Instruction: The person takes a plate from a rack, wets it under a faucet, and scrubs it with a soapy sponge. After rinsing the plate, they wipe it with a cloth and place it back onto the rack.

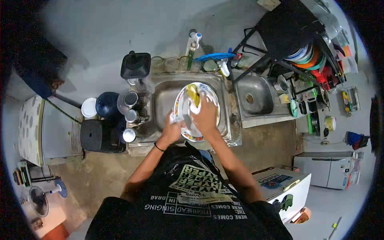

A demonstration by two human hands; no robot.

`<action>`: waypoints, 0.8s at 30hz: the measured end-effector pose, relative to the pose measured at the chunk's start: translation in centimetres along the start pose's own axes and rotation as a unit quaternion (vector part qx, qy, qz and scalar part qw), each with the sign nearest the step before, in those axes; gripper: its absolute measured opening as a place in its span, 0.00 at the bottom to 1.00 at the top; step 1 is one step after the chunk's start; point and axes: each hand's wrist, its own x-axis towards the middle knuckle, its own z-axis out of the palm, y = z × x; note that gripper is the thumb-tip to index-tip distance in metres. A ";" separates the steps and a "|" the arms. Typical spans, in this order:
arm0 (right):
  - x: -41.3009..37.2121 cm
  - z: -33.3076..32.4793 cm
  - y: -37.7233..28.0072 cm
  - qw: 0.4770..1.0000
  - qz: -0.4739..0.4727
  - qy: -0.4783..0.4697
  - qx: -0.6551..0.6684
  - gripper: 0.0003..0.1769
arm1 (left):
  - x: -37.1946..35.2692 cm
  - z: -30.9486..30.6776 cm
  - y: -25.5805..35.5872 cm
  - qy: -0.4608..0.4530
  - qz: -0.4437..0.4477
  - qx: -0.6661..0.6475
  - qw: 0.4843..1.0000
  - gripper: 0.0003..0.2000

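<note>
A white plate [195,137] with a colourful patterned rim is tilted over the left sink basin [162,90]. My left hand [172,131] grips the plate's left edge, its fingers wrapped round the rim. Over the plate's upper right part is my right hand [206,116], closed on a yellow and white sponge [193,94] that rests against the plate. Both the sponge and the fingers are a little blurred. Behind the basin stands the faucet [194,42].
Right of the basin is a second sink [254,96]. Jars [131,116] stand along the left counter, near a blue round container [107,105]. A blue plate [215,57] and glasses line the back ledge. A black rack [288,28] stands at the upper right.
</note>
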 end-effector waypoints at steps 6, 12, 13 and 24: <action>-0.3 -0.5 -0.8 0.979 -0.161 0.092 0.085 0.37 | -0.7 0.5 0.9 -0.063 -0.166 -0.178 0.968 0.21; 0.1 -0.2 -1.0 0.948 -0.281 0.092 0.115 0.28 | 2.3 -2.4 5.5 -0.066 -0.164 -0.365 0.914 0.23; 0.1 -0.3 -0.7 0.939 -0.309 0.089 0.118 0.27 | 2.3 -2.7 5.8 -0.059 -0.157 -0.380 0.910 0.25; 3.2 -0.6 3.4 0.902 -0.394 0.176 -0.006 0.23 | 2.8 -2.9 7.7 -0.060 -0.097 -0.254 0.961 0.12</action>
